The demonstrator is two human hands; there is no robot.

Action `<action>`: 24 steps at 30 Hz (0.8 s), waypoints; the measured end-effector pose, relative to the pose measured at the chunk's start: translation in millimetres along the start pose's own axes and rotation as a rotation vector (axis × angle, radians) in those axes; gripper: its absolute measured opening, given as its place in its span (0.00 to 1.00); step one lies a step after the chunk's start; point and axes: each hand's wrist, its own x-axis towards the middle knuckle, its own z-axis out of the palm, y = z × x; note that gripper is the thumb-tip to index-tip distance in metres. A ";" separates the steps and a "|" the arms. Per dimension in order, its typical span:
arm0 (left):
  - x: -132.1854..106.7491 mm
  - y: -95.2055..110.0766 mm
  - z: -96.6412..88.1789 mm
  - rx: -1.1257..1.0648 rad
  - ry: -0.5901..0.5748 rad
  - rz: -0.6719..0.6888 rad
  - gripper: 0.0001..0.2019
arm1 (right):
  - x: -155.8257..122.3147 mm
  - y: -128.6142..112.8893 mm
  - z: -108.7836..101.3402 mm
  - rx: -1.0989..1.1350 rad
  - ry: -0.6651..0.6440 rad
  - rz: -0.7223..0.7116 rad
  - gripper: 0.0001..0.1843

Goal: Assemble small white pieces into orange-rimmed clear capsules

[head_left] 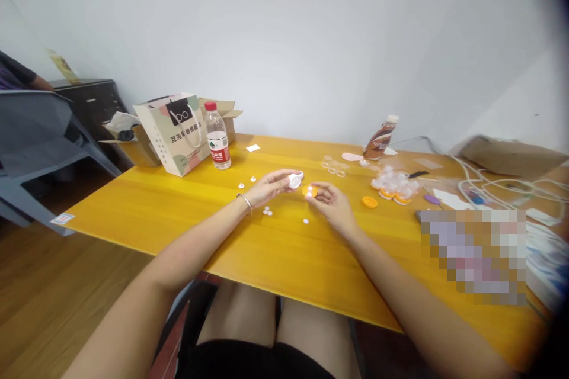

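My left hand [271, 185] hovers over the yellow table [186, 213] and pinches a small white round cap [295, 179] between its fingertips. A thin bracelet circles that wrist. My right hand [331, 201] sits just to the right, fingers curled around a small orange disc [310, 191] with a white piece on it. The two hands nearly touch. Several tiny white pieces [267, 211] lie on the table below the left hand.
A paper shopping bag [178, 130], a red-capped water bottle [217, 136] and a cardboard box stand at the back left. A brown drink bottle [380, 138], clear rings, small orange-and-white containers [395, 186], an orange lid [369, 202] and white cables [511, 186] lie right. A grey chair [40, 142] stands left.
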 end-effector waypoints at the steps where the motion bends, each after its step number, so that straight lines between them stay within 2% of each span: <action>1: 1.6 -1.3 1.6 0.058 0.011 0.022 0.19 | -0.7 1.0 0.6 -0.009 0.001 -0.002 0.20; 7: 2.2 -8.5 13.3 0.511 0.116 0.143 0.20 | -1.6 6.4 1.6 -0.050 0.000 -0.018 0.20; 11: -1.5 -9.1 20.7 0.696 0.133 0.226 0.19 | -0.7 12.2 2.2 -0.069 -0.021 -0.032 0.20; 17: -3.7 -8.6 26.9 0.797 0.157 0.219 0.16 | -0.6 18.3 2.4 -0.122 -0.065 -0.072 0.20; 24: -4.2 -14.0 26.5 0.778 0.162 0.132 0.16 | -2.3 21.1 4.1 -0.053 -0.100 -0.063 0.18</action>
